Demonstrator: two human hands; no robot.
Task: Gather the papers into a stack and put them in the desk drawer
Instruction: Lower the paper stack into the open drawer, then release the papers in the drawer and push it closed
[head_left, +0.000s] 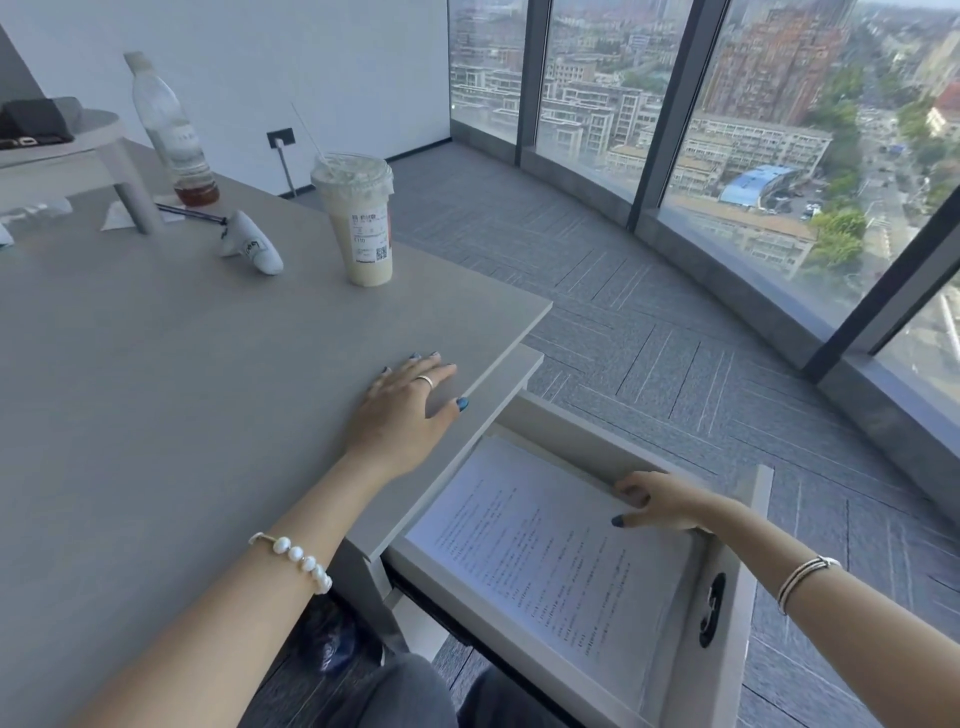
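A stack of printed white papers (540, 551) lies flat inside the open desk drawer (727, 587), which sticks out to the right below the grey desk top (156, 389). My right hand (660, 501) rests on the far right corner of the stack, with the thumb on top of the sheets and the fingers curled at their edge. My left hand (410, 402) lies flat, palm down and fingers spread, on the desk top near its right edge, holding nothing.
An iced drink cup (361, 218) with a straw stands near the desk's far edge, a plastic bottle (169, 130) and a small white object (252, 244) to its left. A raised shelf (67, 140) stands at the far left. Carpet and tall windows lie to the right.
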